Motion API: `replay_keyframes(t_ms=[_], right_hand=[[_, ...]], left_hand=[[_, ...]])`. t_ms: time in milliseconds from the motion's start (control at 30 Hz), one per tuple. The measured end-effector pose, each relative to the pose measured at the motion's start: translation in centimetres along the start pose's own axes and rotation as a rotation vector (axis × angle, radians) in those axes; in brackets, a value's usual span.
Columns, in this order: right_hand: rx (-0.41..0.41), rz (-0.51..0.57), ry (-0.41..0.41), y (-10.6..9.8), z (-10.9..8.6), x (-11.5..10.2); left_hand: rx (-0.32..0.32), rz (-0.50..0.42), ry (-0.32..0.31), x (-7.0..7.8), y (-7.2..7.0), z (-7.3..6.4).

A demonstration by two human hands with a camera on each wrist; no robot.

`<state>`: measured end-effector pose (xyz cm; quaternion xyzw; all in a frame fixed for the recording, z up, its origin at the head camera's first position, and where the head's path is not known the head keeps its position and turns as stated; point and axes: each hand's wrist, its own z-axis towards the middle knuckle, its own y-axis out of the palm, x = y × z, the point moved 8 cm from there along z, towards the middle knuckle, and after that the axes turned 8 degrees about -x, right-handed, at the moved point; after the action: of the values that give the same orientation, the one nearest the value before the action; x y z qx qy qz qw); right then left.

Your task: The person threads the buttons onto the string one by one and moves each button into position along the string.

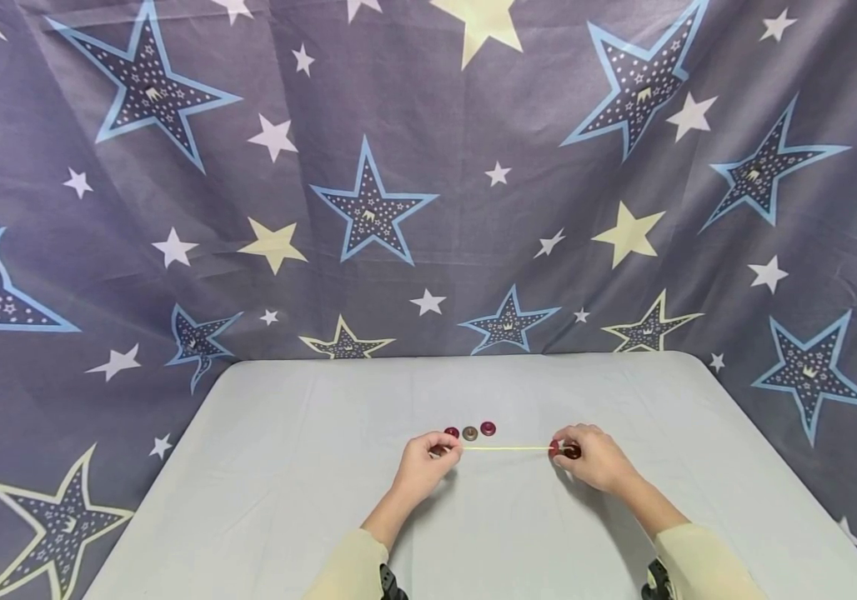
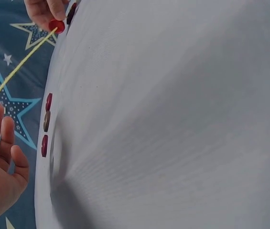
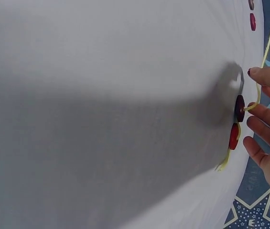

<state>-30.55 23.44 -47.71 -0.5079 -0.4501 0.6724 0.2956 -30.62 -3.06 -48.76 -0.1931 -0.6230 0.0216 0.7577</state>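
A yellow string [image 1: 507,448] is stretched straight between the two hands. My left hand [image 1: 424,458] pinches one end of it between thumb and fingertips, the other fingers loosely bent. My right hand [image 1: 597,457] pinches a small red disc bead [image 2: 57,26] with the string running to it. Below the right fingers, a dark red bead [image 3: 240,109] and a brighter red bead [image 3: 233,137] are threaded on the string, close over the table. The string's frayed tail [image 3: 222,164] sticks out past them.
Beyond the left hand lie a red bead [image 1: 452,432], a brown bead [image 1: 469,433] and another red bead [image 1: 488,428]. A white cloth covers the table [image 1: 308,483]. Behind it hangs a star-patterned curtain [image 1: 428,100].
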Motion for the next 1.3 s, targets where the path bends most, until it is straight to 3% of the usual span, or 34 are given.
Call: replay_keyframes(t_ms=[400,667,767,867,1100,1300], right_hand=[[0.008,-0.026,0.006,-0.3,-0.2,0.3],[0.032,-0.038,-0.001,-0.2,-0.3,0.7],[0.047,-0.04,0.005,-0.3,-0.4,0.9],[0.057,-0.035,0.009,-0.2,-0.5,1.0],[0.059,-0.038,0.019,-0.1,-0.5,1.2],[0.05,-0.047,0.036,0.1,-0.5,1.5]], left_hand=[[0.008,-0.003,-0.015,0.1,0.1,-0.2],[-0.008,0.001,-0.008,3.6,-0.3,-1.4],[-0.012,-0.001,-0.008,4.2,-0.5,-1.7],[-0.007,-0.006,0.003,4.0,-0.5,-1.6],[0.006,-0.007,-0.013,0.3,0.0,-0.3],[0.006,-0.01,0.067,-0.1,0.0,-0.1]])
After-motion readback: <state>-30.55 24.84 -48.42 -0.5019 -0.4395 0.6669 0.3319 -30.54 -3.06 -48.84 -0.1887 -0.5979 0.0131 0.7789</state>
